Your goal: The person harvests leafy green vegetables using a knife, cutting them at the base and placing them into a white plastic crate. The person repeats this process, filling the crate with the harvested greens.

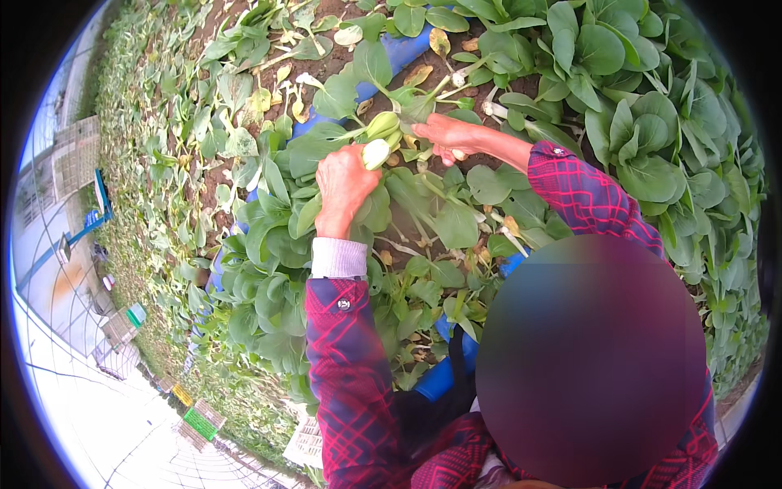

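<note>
My left hand is closed around a leafy green bok choy, its pale cut base facing up and to the right. The leaves of the plant spread left and below the fist. Just to the right, my right hand is bent with curled fingers close to the stems, its index finger pointing at them. A small pale bit shows at those curled fingers; whether they hold a tool is not clear. Loose bok choy leaves lie on the soil below my hands.
Dense standing bok choy fills the right side. Trimmed and yellowed leaves litter the brown soil at upper left. A blue pipe or tube runs partly hidden under the leaves. A white plastic crate stands at the lower left, with more crates farther off.
</note>
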A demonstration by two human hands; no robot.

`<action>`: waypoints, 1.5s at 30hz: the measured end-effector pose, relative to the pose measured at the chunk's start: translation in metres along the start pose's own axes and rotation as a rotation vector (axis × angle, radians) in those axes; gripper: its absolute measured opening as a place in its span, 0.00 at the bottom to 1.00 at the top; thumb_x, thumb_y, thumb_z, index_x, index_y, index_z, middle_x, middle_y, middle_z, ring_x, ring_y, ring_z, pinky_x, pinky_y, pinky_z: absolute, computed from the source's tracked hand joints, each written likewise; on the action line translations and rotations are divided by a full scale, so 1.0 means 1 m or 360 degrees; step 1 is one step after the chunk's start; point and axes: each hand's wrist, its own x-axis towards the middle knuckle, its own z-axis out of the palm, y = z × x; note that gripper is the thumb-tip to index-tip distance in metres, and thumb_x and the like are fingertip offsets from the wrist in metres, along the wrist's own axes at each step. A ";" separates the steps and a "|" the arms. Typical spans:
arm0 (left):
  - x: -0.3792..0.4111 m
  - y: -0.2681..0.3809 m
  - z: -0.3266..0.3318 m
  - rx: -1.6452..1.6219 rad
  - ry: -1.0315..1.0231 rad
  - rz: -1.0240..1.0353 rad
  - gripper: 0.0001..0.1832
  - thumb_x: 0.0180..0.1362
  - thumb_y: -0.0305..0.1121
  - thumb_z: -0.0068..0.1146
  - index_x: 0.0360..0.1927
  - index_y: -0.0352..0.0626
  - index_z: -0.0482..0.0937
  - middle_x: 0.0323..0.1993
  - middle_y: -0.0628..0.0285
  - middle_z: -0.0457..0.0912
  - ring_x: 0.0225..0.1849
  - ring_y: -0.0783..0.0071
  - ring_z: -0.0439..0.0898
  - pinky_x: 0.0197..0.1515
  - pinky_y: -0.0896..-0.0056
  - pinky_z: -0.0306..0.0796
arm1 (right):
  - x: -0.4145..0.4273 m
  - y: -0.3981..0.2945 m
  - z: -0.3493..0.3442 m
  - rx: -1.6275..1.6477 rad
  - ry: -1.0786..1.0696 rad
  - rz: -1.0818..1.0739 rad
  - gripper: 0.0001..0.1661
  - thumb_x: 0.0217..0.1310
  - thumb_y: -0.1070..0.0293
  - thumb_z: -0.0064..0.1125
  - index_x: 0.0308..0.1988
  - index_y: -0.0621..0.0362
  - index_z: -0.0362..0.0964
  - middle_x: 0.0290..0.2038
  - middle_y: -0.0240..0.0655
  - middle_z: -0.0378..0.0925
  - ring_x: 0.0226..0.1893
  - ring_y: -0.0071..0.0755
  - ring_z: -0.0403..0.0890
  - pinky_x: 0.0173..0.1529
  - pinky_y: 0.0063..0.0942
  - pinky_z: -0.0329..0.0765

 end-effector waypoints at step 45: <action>-0.133 0.104 0.016 0.0626 0.0299 0.0844 0.14 0.41 0.26 0.52 0.35 0.35 0.69 0.21 0.64 0.68 0.23 0.67 0.70 0.26 0.67 0.63 | -0.121 0.044 0.018 -0.0421 0.0692 -0.0804 0.14 0.45 0.78 0.58 0.36 0.60 0.67 0.22 0.28 0.65 0.22 0.17 0.66 0.26 0.19 0.67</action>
